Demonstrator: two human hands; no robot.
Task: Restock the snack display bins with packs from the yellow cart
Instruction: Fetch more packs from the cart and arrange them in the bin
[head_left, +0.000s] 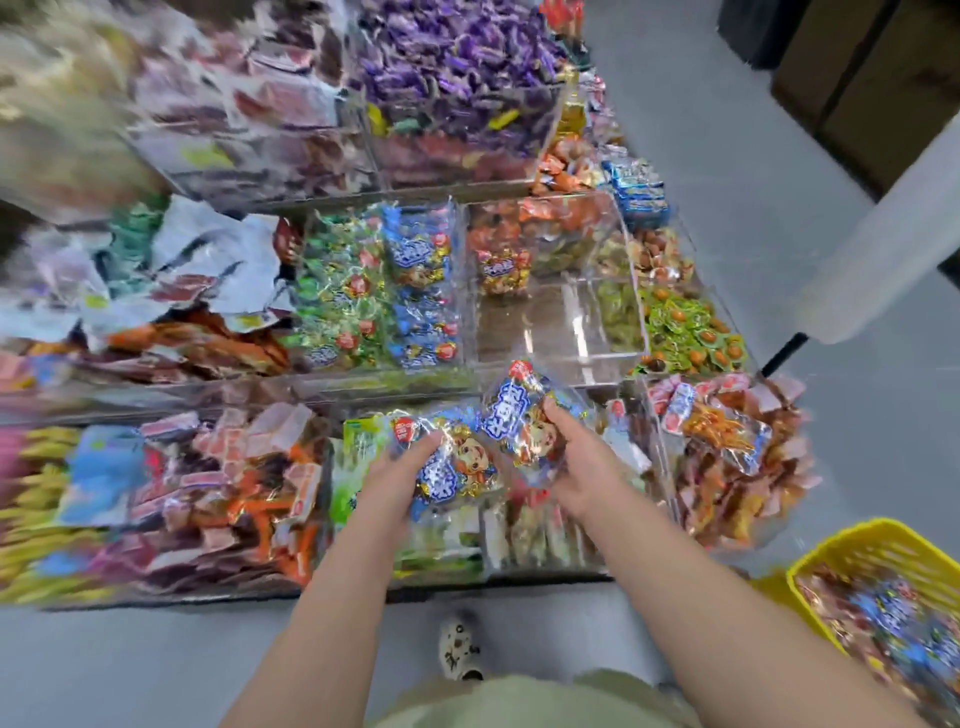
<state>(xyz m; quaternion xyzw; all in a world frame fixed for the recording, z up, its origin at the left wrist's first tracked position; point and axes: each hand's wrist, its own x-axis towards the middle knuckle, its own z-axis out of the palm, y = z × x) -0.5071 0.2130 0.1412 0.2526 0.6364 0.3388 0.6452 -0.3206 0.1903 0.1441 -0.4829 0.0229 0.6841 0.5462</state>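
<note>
Clear shop bins (462, 291). Left hand (400, 467) and right hand (576, 470) each grip a snack pack (511, 415); near-empty bin (550, 325) lies just beyond the right.

1. You are standing in a shop, at a bulk snack display: tiered clear acrylic bins (545, 332) heaped with wrapped sweets, purple-wrapped candies (457, 57) on top.
2. A yellow cart (878, 551) of packs stands beside you on the grey floor (727, 156).

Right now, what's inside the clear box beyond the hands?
In the clear bin, one red-and-gold pack sits far left; the bottom looks mostly bare. Glare hides the back.
</note>
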